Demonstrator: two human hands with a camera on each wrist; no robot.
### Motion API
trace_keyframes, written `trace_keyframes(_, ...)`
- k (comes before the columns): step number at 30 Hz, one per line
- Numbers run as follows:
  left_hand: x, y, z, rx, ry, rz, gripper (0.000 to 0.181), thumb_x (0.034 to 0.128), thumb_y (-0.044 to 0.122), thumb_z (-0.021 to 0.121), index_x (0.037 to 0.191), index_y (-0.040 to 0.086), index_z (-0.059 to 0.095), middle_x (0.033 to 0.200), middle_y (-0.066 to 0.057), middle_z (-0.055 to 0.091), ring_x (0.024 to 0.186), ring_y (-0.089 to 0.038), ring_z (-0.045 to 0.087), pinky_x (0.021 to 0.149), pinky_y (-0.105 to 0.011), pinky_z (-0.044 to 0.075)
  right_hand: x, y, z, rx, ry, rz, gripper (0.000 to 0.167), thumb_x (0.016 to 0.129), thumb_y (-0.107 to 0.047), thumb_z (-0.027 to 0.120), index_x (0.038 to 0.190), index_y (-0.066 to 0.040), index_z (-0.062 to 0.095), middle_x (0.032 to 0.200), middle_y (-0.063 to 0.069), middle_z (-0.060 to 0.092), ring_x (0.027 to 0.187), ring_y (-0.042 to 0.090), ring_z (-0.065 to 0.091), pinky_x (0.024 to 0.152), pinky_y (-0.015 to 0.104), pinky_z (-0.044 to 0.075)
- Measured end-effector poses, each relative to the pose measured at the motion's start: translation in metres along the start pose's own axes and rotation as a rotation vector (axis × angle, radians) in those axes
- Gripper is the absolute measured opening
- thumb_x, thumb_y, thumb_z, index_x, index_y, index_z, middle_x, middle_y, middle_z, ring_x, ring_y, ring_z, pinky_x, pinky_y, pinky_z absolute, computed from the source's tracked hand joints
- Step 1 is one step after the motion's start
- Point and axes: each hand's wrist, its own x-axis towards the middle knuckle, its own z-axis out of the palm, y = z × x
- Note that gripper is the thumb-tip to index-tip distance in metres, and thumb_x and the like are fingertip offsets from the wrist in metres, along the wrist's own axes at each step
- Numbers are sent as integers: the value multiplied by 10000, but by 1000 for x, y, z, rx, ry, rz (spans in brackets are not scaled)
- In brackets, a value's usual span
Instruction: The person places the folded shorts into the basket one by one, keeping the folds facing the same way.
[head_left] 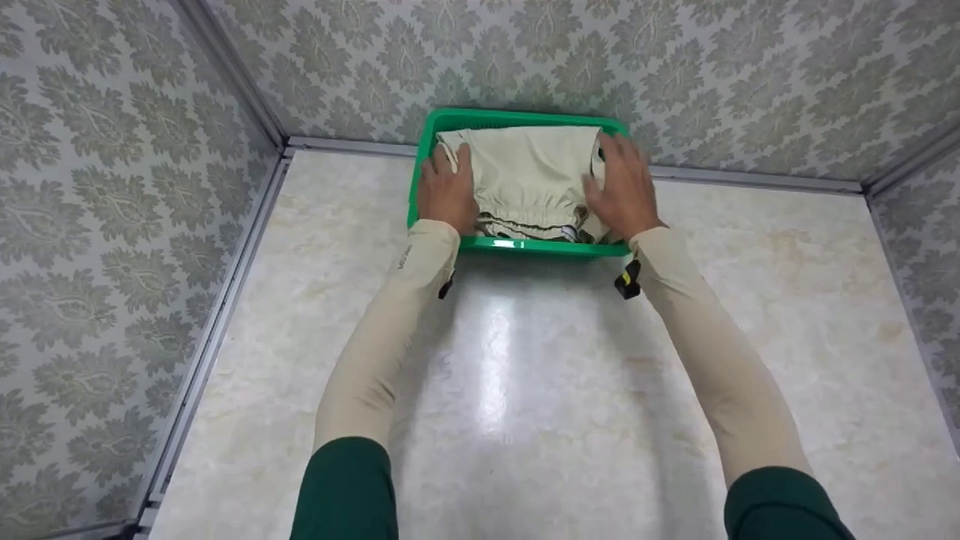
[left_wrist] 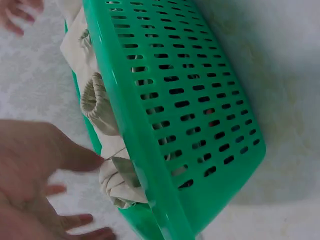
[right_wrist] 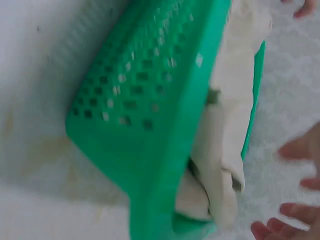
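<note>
A green plastic basket [head_left: 525, 246] with slotted sides [left_wrist: 165, 65] holds a folded cream garment [head_left: 532, 169] with a gathered, elastic-looking edge. In the head view my left hand [head_left: 448, 191] is over the basket's left side, beside the garment. The left wrist view shows that hand [left_wrist: 30, 175] with fingers spread and its thumb close to the cloth; contact is unclear. At the basket's right side is my right hand [head_left: 624, 187], fingers extended. It appears in the right wrist view [right_wrist: 302, 150] apart from the cloth [right_wrist: 232, 115], holding nothing.
The basket stands on a pale marbled surface [head_left: 540, 390], close to the back wall [head_left: 510, 60] with leaf-patterned covering. Grey metal strips [head_left: 217, 330] edge the surface at left and back. Another patterned wall [head_left: 75, 225] rises on the left.
</note>
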Motion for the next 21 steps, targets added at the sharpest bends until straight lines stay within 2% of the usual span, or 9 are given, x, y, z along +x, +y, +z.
trace_keyframes(1,1,2,0,26,-9,31,635,1033,161,547,1606,188,274,1599,-250,221,1424,-478,292,1104,-539,380,1,-2,3,2,-34,-37,635,1019,-290,590,1577,-91,359,1604,252,281,1470,468,239,1175,606,212)
trace_keyframes(2,4,4,2,41,-38,52,600,1045,213,531,1601,223,306,1633,-235,163,1468,-489,204,1158,-547,302,1,-4,8,9,-94,-61,668,1022,-354,583,1599,-138,327,1650,231,174,1502,473,133,1197,607,125)
trace_keyframes(4,8,6,8,47,-144,57,556,1065,329,479,1598,303,324,1670,-200,74,1502,-504,69,1204,-564,180,2,-5,18,-9,-242,-58,728,1011,-479,565,1623,-213,277,1678,216,15,1507,504,-19,1196,626,23)
trace_keyframes(7,13,6,20,24,-337,-22,585,1063,470,413,1615,398,234,1690,-141,-77,1507,-495,-66,1212,-585,94,3,0,32,-58,-424,0,816,984,-603,532,1642,-263,188,1667,205,-133,1481,520,-158,1181,637,-58)
trace_keyframes(10,17,5,27,14,-449,-90,636,1041,537,391,1622,422,158,1683,-108,-158,1506,-476,-122,1205,-604,73,7,6,42,-67,-526,56,892,954,-673,521,1647,-288,111,1648,198,-215,1462,508,-234,1173,639,-86)
trace_keyframes(13,16,5,24,-14,-487,-103,688,1013,559,403,1630,392,150,1683,-119,-153,1508,-473,-118,1194,-626,97,13,11,46,-32,-592,79,920,941,-713,495,1644,-316,53,1632,194,-262,1453,499,-260,1162,674,-57)
trace_keyframes(16,12,5,18,-39,-500,-86,707,994,552,420,1633,351,192,1686,-148,-114,1511,-484,-66,1177,-647,144,19,13,48,-10,-670,88,912,945,-733,450,1641,-332,18,1626,191,-278,1457,493,-251,1148,712,7)
trace_keyframes(21,9,7,9,-39,-546,-71,703,1001,535,420,1635,325,200,1680,-171,-118,1513,-485,-35,1192,-621,114,28,13,48,-16,-782,76,894,972,-717,394,1642,-302,-28,1620,212,-283,1460,512,-220,1135,733,50)
